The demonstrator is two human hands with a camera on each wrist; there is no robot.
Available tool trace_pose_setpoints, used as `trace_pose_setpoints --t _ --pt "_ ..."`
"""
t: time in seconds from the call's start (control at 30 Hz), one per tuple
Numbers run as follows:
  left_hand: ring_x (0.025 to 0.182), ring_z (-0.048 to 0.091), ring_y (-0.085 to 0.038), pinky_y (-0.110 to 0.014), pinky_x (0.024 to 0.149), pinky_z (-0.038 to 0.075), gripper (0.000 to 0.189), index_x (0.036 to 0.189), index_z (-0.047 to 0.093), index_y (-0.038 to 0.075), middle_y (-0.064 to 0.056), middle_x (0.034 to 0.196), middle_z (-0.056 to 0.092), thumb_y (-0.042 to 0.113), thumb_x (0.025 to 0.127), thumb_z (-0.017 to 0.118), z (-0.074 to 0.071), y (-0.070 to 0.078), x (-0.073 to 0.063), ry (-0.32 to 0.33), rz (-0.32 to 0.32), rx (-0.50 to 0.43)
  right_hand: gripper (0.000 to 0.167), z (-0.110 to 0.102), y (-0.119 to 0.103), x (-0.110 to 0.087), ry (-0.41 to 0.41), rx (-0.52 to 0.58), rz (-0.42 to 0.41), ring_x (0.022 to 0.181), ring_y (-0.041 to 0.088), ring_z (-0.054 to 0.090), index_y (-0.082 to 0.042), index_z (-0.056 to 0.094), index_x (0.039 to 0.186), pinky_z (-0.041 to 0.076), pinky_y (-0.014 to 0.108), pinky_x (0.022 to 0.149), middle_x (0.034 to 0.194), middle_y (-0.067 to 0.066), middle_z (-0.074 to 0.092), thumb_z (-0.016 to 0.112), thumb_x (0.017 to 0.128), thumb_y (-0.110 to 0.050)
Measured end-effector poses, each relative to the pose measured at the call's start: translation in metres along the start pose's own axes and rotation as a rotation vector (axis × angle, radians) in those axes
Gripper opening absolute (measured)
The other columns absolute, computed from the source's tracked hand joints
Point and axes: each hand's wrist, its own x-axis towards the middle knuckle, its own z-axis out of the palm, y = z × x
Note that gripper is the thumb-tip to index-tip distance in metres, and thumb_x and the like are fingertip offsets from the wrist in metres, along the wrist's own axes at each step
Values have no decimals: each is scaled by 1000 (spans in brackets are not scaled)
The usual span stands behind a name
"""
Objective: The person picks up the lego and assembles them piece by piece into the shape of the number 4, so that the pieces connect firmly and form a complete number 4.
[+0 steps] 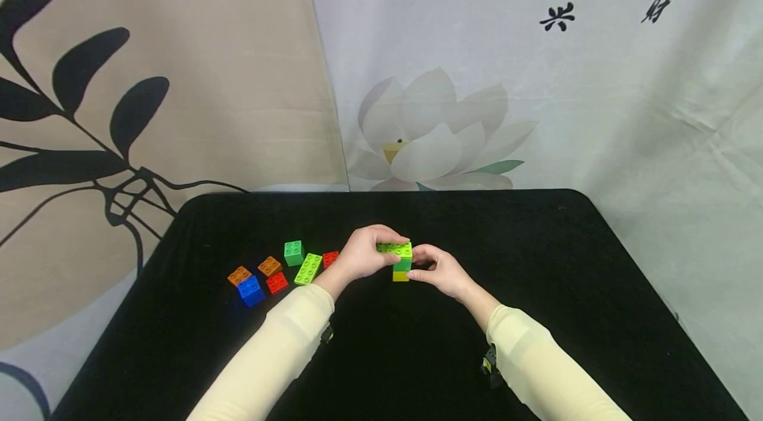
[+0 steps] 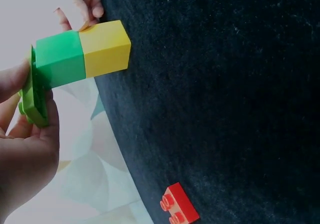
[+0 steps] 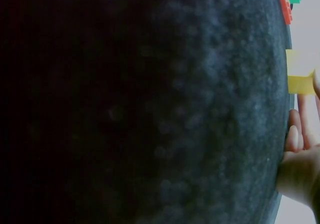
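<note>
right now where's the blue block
In the head view, the blue block lies left on the table, between the leftmost orange block and the nearest red block.

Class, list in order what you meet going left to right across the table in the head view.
Leftmost orange brick, blue brick, second orange brick, red brick, green brick, long lime brick, second red brick, left hand, brick stack, right hand.

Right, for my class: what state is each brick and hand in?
Left hand: pinching upper lime brick
Right hand: holding the stack low down
Upper lime brick: atop stacked green brick
Stacked green brick: between lime and yellow
Yellow brick: bottom of stack
Blue brick: unstacked
Orange bricks: unstacked
Red bricks: unstacked
Other green brick: unstacked
Other lime brick: unstacked
</note>
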Motion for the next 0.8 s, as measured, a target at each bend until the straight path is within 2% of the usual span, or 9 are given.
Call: trace_pose_setpoints --t 0.5,0.8 --pt "104 60 -20 -37 91 52 31 113 77 15 1 109 69 6 83 79 6 -2 -3 27 12 -38 33 0 2 0 15 -11 -3 110 36 57 1 62 120 47 35 84 114 15 64 72 89 -4" --pt "107 59 -19 -38 92 52 29 114 76 15 2 111 67 7 86 77 7 -5 -6 40 20 -39 35 5 37 14 33 -27 -3 110 31 57 -4 63 121 47 35 83 114 9 65 74 89 -10"
